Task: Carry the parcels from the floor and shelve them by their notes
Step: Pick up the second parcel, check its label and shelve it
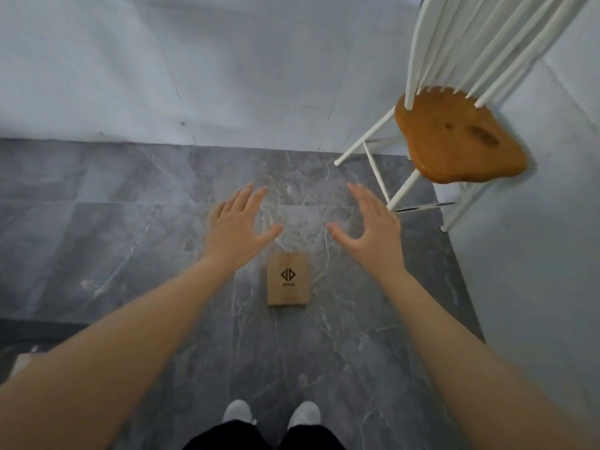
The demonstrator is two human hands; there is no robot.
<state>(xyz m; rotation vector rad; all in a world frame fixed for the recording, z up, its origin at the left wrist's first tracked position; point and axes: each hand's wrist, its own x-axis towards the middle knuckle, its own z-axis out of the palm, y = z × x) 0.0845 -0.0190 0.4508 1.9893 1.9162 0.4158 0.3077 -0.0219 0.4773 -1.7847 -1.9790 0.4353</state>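
Note:
A small brown cardboard parcel [288, 279] with a black diamond logo lies flat on the grey marble floor, straight ahead of my feet. My left hand [238, 224] hovers above and to the left of it, palm down, fingers spread, holding nothing. My right hand [368, 227] hovers above and to the right, also spread and empty. Both arms are stretched forward, and neither hand touches the parcel. No note is visible on the parcel from here.
A chair [454, 141] with a brown wooden seat and white legs and spindles stands at the right, close to my right hand. Pale walls [162, 66] close the floor at the back and right. A corner of another cardboard piece [22, 363] shows at the lower left.

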